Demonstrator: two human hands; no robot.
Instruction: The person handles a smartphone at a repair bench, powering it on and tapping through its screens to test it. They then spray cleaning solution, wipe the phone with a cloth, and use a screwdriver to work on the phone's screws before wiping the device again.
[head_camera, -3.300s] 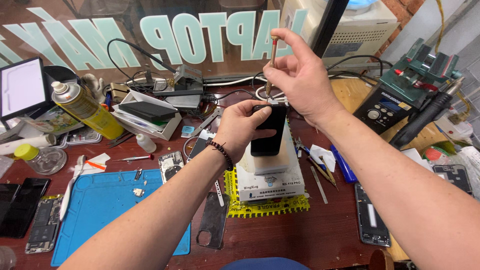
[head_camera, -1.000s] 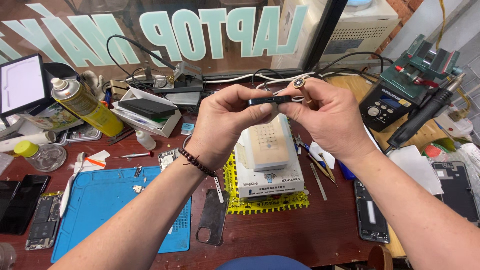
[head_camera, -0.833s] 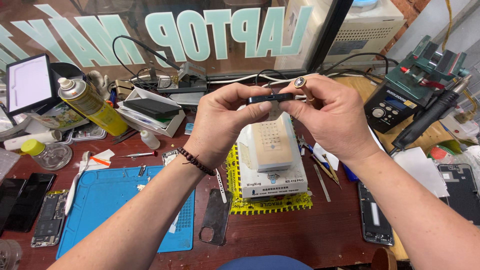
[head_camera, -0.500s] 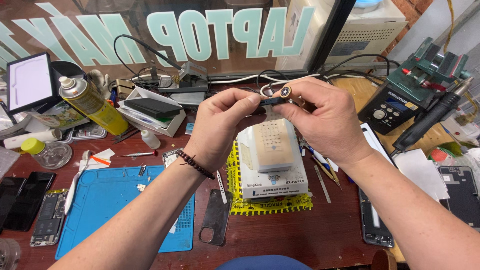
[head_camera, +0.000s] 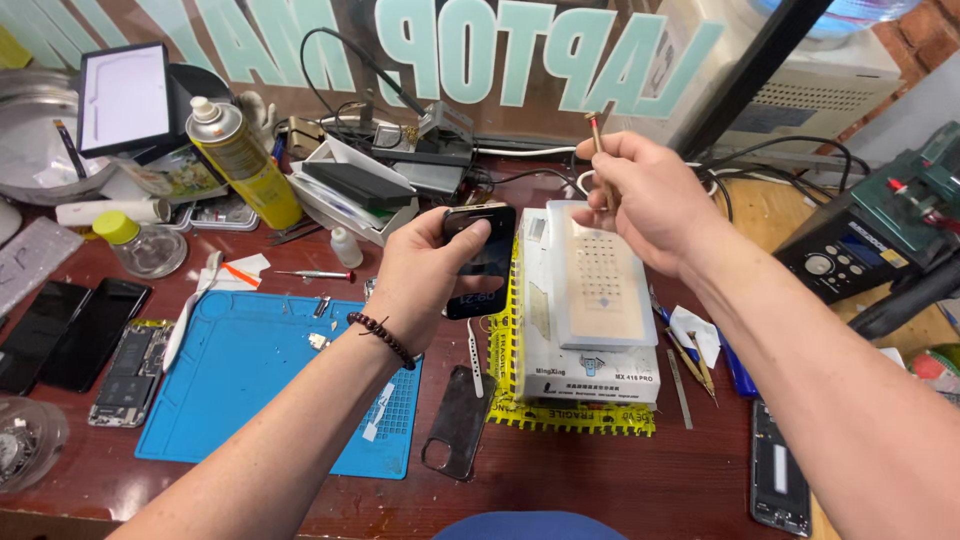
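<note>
Left hand (head_camera: 425, 275) closed round dark phone (head_camera: 480, 262), held upright above table, just left of white heating block (head_camera: 592, 300). Right hand (head_camera: 645, 200) pinched on thin brass-tipped tool (head_camera: 595, 132) — raised over block. Blue mat (head_camera: 260, 380) lower left.

A dark red-brown wooden bench (head_camera: 600, 480) carries a blue work mat (head_camera: 250, 380) at the left, with dark phones (head_camera: 70, 330) lying just beyond its left edge. A clear phone case (head_camera: 458, 420) lies beside the mat's right edge, and near it a white box-shaped machine (head_camera: 585, 330) sits on a yellow sheet (head_camera: 560, 415). A yellow spray can (head_camera: 240, 160) stands towards the back.
</note>
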